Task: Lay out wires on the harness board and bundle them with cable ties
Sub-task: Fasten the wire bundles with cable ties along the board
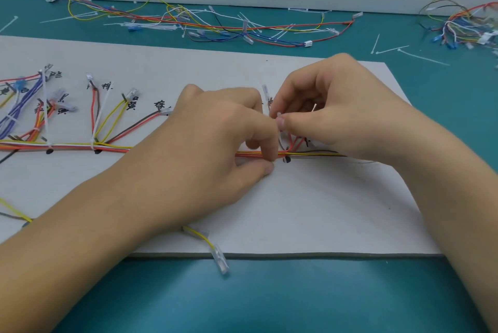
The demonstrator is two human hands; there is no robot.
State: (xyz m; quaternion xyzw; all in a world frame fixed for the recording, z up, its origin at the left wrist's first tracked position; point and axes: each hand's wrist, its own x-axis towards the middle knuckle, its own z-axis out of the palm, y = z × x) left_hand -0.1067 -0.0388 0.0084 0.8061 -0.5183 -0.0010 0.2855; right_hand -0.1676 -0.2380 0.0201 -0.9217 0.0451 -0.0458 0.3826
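Observation:
A white harness board (310, 211) lies on the teal table, with handwritten labels and black marks. A trunk of red, orange, yellow and white wires (80, 147) runs across it, branching to clear terminals on the left and bound by white cable ties (45, 106). My left hand (215, 138) and my right hand (339, 109) meet over the trunk at mid-board. Together their fingertips pinch a small white cable tie (279, 117) above a black mark (287, 159). The tie's loop around the wires is hidden by my fingers.
A finished harness with loose cable ties (215, 25) is spread along the back of the table. A second wire bundle (463, 25) sits at the back right. A yellow wire with a clear terminal (220, 257) hangs over the board's front edge.

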